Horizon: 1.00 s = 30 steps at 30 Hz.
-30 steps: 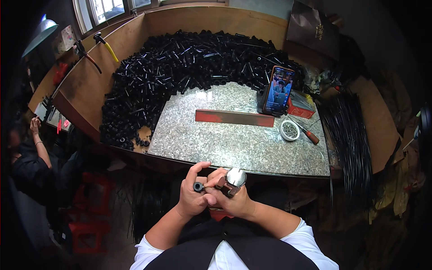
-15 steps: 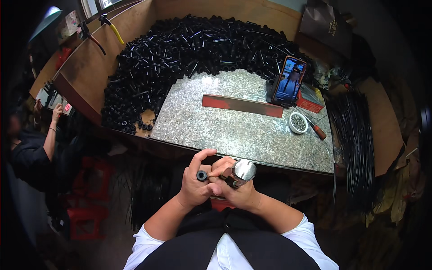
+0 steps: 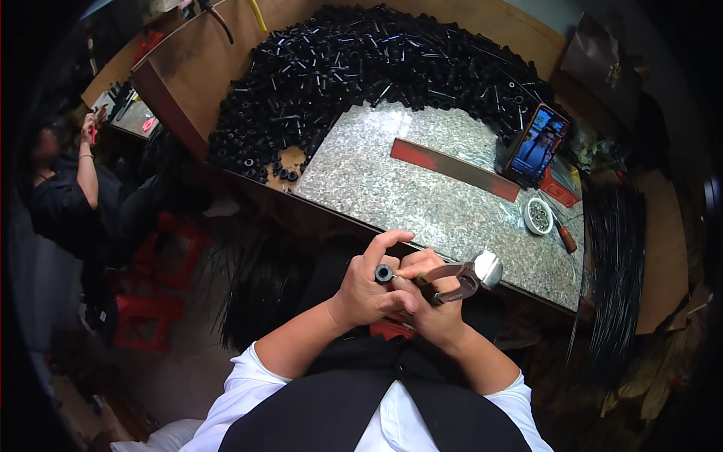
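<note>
My left hand (image 3: 360,292) is closed around a short black tubular part (image 3: 384,273), whose round hollow end faces up. Its index finger stretches out above the part. My right hand (image 3: 439,315) grips end-cutting pincers (image 3: 468,279) with a broad shiny metal head pointing right, away from the black part. The right fingertips meet the left hand beside the part; what they pinch there is too small to make out. Both hands are held together just in front of the near edge of the speckled stone slab (image 3: 376,181).
A large heap of black tubular parts (image 3: 361,60) covers the table's back and left. On the slab lie a red-brown flat bar (image 3: 452,169), a propped phone (image 3: 538,147), a white bowl of small metal bits (image 3: 538,216) and a screwdriver (image 3: 565,237). Black strands (image 3: 614,264) hang right; a co-worker (image 3: 75,196) sits left.
The pincers have turned so their head points farther right, showing more of the jaws. The whole view has shifted and tilted. Both hands stay together, the black part still in the left.
</note>
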Motion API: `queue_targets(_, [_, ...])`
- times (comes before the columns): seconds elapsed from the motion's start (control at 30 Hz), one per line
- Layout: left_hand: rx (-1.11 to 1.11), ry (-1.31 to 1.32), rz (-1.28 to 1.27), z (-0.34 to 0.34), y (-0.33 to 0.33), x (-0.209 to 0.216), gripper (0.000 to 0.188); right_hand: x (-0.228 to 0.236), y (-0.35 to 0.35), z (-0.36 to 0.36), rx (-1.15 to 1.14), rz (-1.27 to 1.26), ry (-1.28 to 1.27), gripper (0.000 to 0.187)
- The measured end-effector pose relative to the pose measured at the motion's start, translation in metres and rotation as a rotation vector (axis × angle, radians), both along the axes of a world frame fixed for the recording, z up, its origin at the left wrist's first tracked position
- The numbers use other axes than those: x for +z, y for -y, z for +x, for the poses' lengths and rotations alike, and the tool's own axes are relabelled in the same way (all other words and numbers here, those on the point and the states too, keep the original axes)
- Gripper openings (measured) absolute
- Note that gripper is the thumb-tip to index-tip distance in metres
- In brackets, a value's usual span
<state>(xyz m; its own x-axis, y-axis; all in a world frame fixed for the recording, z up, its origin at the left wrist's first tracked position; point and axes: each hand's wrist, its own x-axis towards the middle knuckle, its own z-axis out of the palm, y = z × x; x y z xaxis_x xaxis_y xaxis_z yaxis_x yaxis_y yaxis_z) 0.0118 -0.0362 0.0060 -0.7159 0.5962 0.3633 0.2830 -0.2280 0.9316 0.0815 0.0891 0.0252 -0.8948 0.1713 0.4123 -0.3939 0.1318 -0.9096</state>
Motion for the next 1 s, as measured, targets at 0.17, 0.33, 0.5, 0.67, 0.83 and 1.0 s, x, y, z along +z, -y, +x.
queue_targets(0.17, [0.001, -0.033, 0.018, 0.0, 0.001, -0.002, 0.091, 0.003, 0.002, 0.001, 0.005, -0.022, 0.068, 0.01])
queue_targets(0.33, [-0.028, -0.046, 0.02, -0.006, 0.006, -0.005, 0.091, 0.018, -0.011, -0.006, 0.084, 0.268, 0.071, 0.012])
queue_targets(0.5, [-0.005, 0.078, -0.018, -0.021, 0.021, 0.001, 0.102, 0.033, -0.037, 0.009, 0.186, 0.319, 0.54, 0.034])
queue_targets(0.67, [0.056, 0.124, 0.02, -0.032, 0.031, 0.0, 0.099, 0.037, -0.052, 0.029, 0.052, 0.874, 0.141, 0.066])
queue_targets(0.83, [0.072, 0.064, -0.057, -0.021, 0.019, 0.007, 0.083, 0.041, -0.045, 0.04, -0.07, 1.148, 0.145, 0.067])
queue_targets(1.0, [0.023, 0.125, -0.066, -0.023, 0.015, 0.008, 0.082, 0.038, -0.049, 0.041, -0.134, 1.223, 0.115, 0.064])
